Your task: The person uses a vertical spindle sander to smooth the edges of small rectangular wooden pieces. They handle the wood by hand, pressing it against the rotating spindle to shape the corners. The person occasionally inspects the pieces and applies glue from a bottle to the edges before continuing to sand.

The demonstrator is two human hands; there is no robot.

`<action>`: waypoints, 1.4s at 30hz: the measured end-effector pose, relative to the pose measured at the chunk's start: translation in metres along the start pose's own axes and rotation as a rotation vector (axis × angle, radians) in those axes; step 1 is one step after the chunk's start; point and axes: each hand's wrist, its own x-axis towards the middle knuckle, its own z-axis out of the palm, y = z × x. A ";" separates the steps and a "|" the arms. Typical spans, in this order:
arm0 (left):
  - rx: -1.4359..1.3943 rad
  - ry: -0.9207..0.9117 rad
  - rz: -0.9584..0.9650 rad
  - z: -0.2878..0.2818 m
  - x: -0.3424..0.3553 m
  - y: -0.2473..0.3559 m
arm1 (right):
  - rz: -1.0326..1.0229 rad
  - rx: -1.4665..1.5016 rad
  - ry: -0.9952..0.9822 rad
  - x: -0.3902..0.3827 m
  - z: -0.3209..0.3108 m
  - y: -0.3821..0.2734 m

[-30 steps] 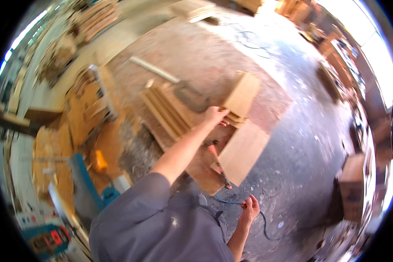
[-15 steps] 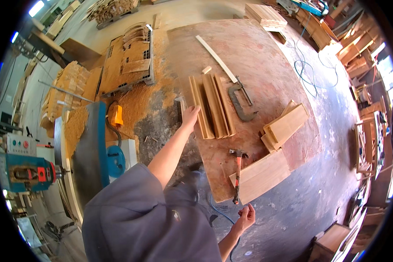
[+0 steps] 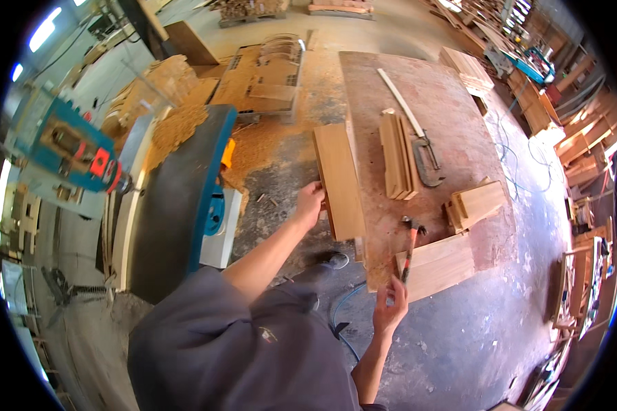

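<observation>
My left hand [image 3: 310, 204] grips a flat wooden board [image 3: 340, 181] by its left edge. The board is raised and tilted beside the left edge of the worktable [image 3: 445, 116]. My right hand [image 3: 389, 307] is at the table's near edge, fingers curled together; what they hold, if anything, is too small to make out. Just above its fingertips is the handle end of a hammer [image 3: 410, 253] with a red and black handle. The hammer lies partly over a wide board [image 3: 442, 266]. Several narrow moulded wood pieces [image 3: 394, 157] lie side by side farther back, next to a C-clamp [image 3: 428, 163].
A pale strip [image 3: 399, 99] and a stack of short boards [image 3: 476, 205] lie on the table. At left stand a blue-edged machine bed [image 3: 182, 198] with sawdust and a teal machine head [image 3: 72, 147]. A blue hose [image 3: 336, 312] runs along the floor.
My left hand has lifted a board off the moulded pieces and brought it left over the table edge. My right hand has risen toward the hammer handle. The view has swung left.
</observation>
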 end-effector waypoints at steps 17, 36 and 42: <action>0.097 0.190 0.237 -0.173 -0.344 0.090 | 0.169 0.887 -1.305 -0.104 0.179 -0.145; 0.988 0.801 0.807 -0.547 -0.427 0.139 | -1.025 -0.593 -0.919 -0.277 0.393 -0.259; 1.222 1.047 0.736 -0.657 -0.390 0.180 | -1.138 -0.478 -0.843 -0.269 0.468 -0.250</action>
